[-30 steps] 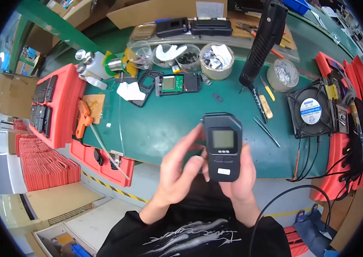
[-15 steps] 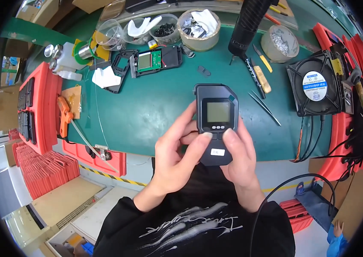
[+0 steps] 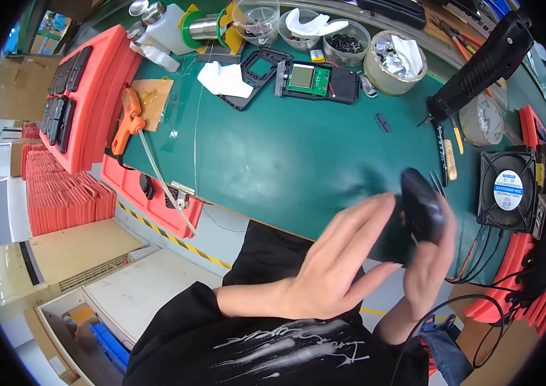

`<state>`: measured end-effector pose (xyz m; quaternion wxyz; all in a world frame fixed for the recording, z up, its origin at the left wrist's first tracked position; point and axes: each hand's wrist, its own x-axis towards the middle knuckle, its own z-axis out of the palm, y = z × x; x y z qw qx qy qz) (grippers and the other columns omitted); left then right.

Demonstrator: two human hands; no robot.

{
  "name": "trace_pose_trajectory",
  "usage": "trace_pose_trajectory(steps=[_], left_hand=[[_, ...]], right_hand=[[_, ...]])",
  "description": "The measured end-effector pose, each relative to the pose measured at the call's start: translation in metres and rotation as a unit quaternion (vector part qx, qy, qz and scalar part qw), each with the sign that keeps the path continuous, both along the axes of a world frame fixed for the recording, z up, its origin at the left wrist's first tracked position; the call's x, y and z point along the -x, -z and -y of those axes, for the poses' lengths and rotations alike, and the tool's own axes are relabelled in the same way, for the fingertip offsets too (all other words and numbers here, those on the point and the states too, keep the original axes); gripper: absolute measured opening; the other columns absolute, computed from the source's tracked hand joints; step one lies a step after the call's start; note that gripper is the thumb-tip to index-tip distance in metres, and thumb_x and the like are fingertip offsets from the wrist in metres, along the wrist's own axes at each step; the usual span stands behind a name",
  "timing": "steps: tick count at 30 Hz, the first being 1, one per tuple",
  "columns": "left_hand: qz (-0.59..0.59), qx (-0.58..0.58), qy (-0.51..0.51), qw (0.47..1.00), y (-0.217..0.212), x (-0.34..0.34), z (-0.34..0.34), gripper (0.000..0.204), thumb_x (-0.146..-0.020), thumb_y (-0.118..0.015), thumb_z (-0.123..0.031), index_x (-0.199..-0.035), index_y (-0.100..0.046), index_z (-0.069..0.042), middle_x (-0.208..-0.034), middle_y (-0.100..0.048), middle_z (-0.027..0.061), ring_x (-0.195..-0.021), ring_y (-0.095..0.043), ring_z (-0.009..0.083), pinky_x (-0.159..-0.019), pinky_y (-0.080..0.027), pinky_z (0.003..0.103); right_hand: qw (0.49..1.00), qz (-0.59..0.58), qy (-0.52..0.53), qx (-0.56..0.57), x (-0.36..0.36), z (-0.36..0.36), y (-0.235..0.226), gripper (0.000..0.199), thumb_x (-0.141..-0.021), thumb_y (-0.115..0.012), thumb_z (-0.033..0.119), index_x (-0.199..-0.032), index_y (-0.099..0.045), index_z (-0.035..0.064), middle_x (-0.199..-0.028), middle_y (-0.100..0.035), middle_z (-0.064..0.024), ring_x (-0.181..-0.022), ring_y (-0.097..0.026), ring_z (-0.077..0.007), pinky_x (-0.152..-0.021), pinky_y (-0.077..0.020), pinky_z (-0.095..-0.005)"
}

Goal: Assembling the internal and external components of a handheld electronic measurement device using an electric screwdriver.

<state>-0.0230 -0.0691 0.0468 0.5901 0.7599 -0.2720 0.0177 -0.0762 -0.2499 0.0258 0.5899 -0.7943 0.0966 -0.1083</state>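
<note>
A black handheld device [image 3: 422,209] is tilted on edge above the right front part of the green table [image 3: 254,154], and its screen faces away from view. My right hand [image 3: 426,270] grips it from the right side, somewhat blurred. My left hand [image 3: 334,267] is off the device, just to its left, with fingers stretched out and apart from the thumb. Partly hidden behind the device lie metal tweezers [image 3: 439,184]. Farther back rests an opened black housing with a green circuit board [image 3: 317,80], beside an empty black shell [image 3: 263,69]. A small dark oval piece [image 3: 383,122] lies alone.
A black electric screwdriver [image 3: 479,69] hangs at the back right, near a fan [image 3: 508,190]. An orange glue gun [image 3: 130,122] lies at left beside a red tray of black parts [image 3: 70,100]. Tubs, including one with dark screws [image 3: 345,44], line the back.
My left hand has let go of the device and opened. My right hand has turned the device on edge and moved it right. The view has swung left.
</note>
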Motion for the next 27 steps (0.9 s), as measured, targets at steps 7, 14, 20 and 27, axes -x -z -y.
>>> trace_pose_trajectory(steps=[7,14,20,27], left_hand=[[0.170,-0.097,-0.002,0.981,0.015,0.000,-0.020,0.065,-0.074,-0.080,-0.002,-0.136,-0.061,0.006,-0.136,-0.059,0.0249,-0.124,-0.059,0.0444,-0.102,-0.050,0.050],[0.169,-0.209,0.022,0.963,0.014,-0.034,-0.024,0.060,-0.078,-0.081,-0.015,-0.133,-0.064,0.000,-0.139,-0.057,0.0219,-0.133,-0.051,0.0460,-0.108,-0.045,0.054],[0.161,-0.226,0.077,0.958,0.027,-0.049,-0.022,0.067,-0.076,-0.084,-0.025,-0.136,-0.062,-0.004,-0.137,-0.057,0.0166,-0.136,-0.047,0.0444,-0.109,-0.044,0.053],[0.163,-0.225,0.088,0.957,0.027,-0.049,-0.019,0.069,-0.073,-0.085,-0.019,-0.135,-0.061,-0.002,-0.128,-0.057,0.0159,-0.131,-0.050,0.0416,-0.107,-0.046,0.052]], right_hand=[[0.871,0.014,-0.170,0.462,-0.035,-0.018,-0.022,0.059,-0.080,-0.077,0.014,-0.138,-0.065,0.0135,-0.114,-0.056,-0.0138,-0.111,-0.055,-0.0333,-0.099,-0.0462,-0.0412],[0.908,0.070,-0.167,0.378,-0.053,0.018,-0.046,0.047,-0.084,-0.076,0.007,-0.129,-0.066,0.0050,-0.127,-0.057,-0.0183,-0.110,-0.059,-0.0292,-0.094,-0.0494,-0.0383],[0.942,0.214,0.245,0.076,-0.133,0.011,-0.069,0.061,-0.100,-0.069,0.014,-0.150,-0.039,-0.0041,-0.128,-0.063,-0.0158,-0.109,-0.062,-0.0186,-0.094,-0.0511,-0.0315],[0.937,0.277,0.193,0.094,-0.188,0.027,-0.036,0.057,-0.101,-0.068,0.016,-0.144,-0.039,-0.0067,-0.108,-0.066,-0.0115,-0.095,-0.063,-0.0159,-0.086,-0.0495,-0.0288]])
